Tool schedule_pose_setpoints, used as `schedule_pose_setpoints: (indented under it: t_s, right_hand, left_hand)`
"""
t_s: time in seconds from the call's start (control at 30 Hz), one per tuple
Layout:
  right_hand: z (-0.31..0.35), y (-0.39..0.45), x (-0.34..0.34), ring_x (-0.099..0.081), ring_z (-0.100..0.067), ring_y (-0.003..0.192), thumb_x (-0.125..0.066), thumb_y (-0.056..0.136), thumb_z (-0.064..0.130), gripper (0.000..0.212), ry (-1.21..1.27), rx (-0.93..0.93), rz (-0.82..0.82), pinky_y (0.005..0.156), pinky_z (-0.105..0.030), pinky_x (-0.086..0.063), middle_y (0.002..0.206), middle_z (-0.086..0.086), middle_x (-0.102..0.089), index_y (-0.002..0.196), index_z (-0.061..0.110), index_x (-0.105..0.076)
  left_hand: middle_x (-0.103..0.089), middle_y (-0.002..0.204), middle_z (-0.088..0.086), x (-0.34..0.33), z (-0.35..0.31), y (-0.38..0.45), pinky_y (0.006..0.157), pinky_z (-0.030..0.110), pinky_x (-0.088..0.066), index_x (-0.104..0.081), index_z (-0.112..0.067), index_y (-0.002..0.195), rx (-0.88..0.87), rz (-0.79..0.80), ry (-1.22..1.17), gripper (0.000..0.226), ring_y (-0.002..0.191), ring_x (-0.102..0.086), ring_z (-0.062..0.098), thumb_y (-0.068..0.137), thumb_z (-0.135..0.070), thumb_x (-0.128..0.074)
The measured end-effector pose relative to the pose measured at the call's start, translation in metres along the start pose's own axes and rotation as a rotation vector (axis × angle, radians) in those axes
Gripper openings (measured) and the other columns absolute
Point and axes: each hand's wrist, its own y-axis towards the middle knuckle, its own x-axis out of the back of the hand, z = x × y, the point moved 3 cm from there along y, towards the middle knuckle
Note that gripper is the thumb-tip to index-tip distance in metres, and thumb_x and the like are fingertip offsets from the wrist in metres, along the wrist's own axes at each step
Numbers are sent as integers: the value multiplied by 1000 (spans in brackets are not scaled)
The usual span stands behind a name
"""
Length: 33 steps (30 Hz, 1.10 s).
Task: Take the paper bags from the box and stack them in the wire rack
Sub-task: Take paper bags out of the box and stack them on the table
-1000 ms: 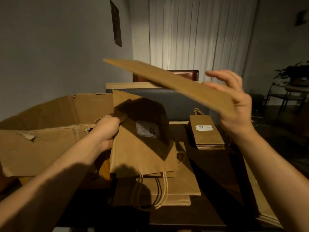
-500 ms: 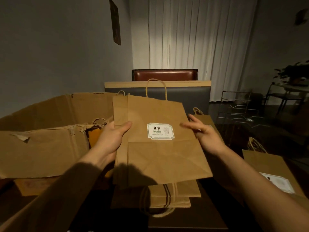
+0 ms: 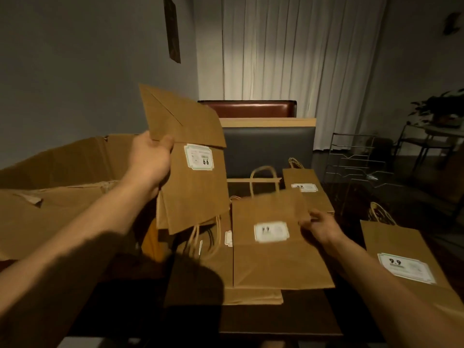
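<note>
Near the middle of the frame, the left hand (image 3: 150, 156) is holding up a flat brown paper bag (image 3: 193, 187). Its fingers and thumb are pinching the bag's left edge. The bag is hanging upside down, with its folded bottom at the top, its white sticker flipped over, and its string handles dangling below.

Lower and to the right, the right hand (image 3: 319, 226) is gripping the right edge of a second paper bag (image 3: 273, 259). This bag is looking a bit blurry. It is lying almost flat over a pile of bags (image 3: 251, 296) on the dark table (image 3: 288, 320), and its looped paper handle is sticking up at the far side.

At the left of the frame, a big cardboard box (image 3: 62, 192) is sitting with its rough, torn flaps open. In the right middle, the thin metal wire rack (image 3: 356, 162) is standing beside the table. Another small stack of bags (image 3: 308, 192) is lying near the rack, and one more bag (image 3: 401, 259) with a white sticker is lying at the lower right.

Behind it all, a pale curtain (image 3: 296, 59) is hanging in soft folds.
</note>
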Motion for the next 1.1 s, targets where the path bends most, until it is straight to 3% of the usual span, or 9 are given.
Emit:
schedule_pose_setpoints:
  t_s: [0.2, 0.3, 0.4, 0.5, 0.63, 0.73, 0.87, 1.0, 1.1]
  right_hand:
    - [6, -4, -54, -54, -25, 129, -66, 92, 11, 59, -294, 121, 52, 109, -43, -45, 138, -4, -57, 146, 20, -44]
    - [48, -11, -59, -60, -18, 120, -56, 99, 32, 38, -106, 316, -15, 97, -34, -51, 128, -1, -63, 137, 25, -54]
    - [99, -29, -63, -69, -17, 95, -60, 96, 41, 31, 248, 395, 245, 83, -33, -55, 99, 3, -72, 121, 24, -63]
    - [117, -36, -72, -73, -23, 97, -75, 87, 21, 30, 351, 295, 435, 77, -37, -59, 107, -8, -75, 114, 15, -62]
    - [108, -28, -71, -73, -25, 93, -73, 88, 12, 11, 468, 230, 363, 73, -35, -60, 103, -13, -76, 98, 13, -67]
    - [96, -25, -72, -73, -26, 92, -70, 91, 14, 11, 547, 145, 342, 75, -38, -60, 105, -15, -75, 102, 13, -66]
    - [87, -13, -56, -73, -25, 88, -59, 98, 13, 4, 684, 25, 214, 67, -40, -61, 101, -13, -74, 98, 15, -63]
    - [92, -1, -14, -69, -28, 105, -49, 100, 6, 24, 692, 27, 176, 84, -48, -58, 115, -11, -70, 118, 18, -59]
    - [109, 7, 26, -66, -26, 107, -44, 96, 2, 27, 519, 92, 152, 97, -44, -50, 114, -11, -67, 111, 17, -60]
  left_hand:
    - [-73, 101, -3, 11, -4, 5, 72, 29, -56, -66, -18, 118, 40, 70, -76, 20, 86, -71, 14, 100, -22, -59]
    - [-75, 100, 3, 7, 8, -3, 74, 32, -58, -67, -15, 114, 119, 149, -110, 16, 87, -73, 19, 99, -19, -61]
    - [-76, 92, 5, -1, 18, -13, 62, 29, -59, -66, -8, 115, 187, 235, -148, 20, 76, -75, 17, 97, -17, -63]
    - [-75, 90, 7, -11, 24, -25, 58, 29, -59, -65, -6, 117, 254, 287, -230, 23, 72, -74, 15, 97, -17, -63]
    - [-75, 105, 17, -15, 31, -42, 70, 36, -63, -60, -5, 126, 379, 463, -437, 33, 90, -75, 26, 93, -10, -61]
    - [-69, 121, 22, -13, 39, -51, 84, 42, -61, -55, -6, 131, 399, 557, -539, 47, 108, -69, 32, 84, -4, -62]
    - [-65, 123, 23, -7, 46, -52, 83, 39, -61, -59, -6, 126, 346, 430, -420, 36, 104, -67, 29, 91, 4, -58]
    - [-67, 112, 14, 8, 39, -42, 70, 35, -59, -66, -18, 114, 240, 292, -165, 25, 90, -67, 22, 97, -3, -57]
    - [-69, 107, 8, 11, 29, -36, 68, 37, -59, -67, -24, 111, 181, 216, -111, 22, 92, -69, 23, 99, -8, -57]
